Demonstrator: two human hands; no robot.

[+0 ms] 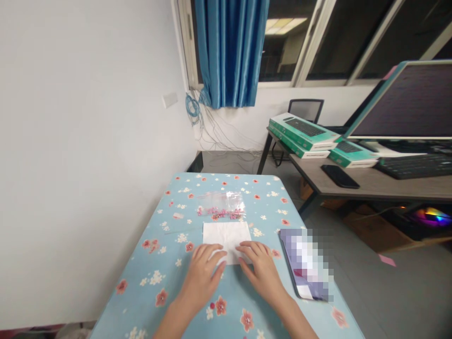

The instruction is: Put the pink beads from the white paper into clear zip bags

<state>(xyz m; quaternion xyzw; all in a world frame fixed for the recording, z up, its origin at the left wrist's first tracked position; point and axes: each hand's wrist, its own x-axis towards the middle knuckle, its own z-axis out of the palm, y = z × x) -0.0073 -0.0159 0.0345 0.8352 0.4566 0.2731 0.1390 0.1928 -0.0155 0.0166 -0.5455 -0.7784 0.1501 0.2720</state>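
A white paper sheet (226, 231), possibly a napkin, lies flat on the floral table. Over its near left corner rests my left hand (205, 268), fingers spread and thumb apart. My right hand (259, 266) mirrors it at the near right side, fingertips on or just above the paper. Neither hand grips anything. Just beyond the paper is a clear plastic bag (226, 203) with pink beads (235, 214) along its near edge. One small red bead (212, 305) sits near the table's front, between my forearms.
A purple package (293, 254), partly pixelated, lies at the table's right edge. A thin wire or needle (180, 231) is left of the paper. On the desk to the right are keyboard boxes (303, 132), a black phone (340, 176) and a monitor (406, 101). The wall (88, 141) borders the left.
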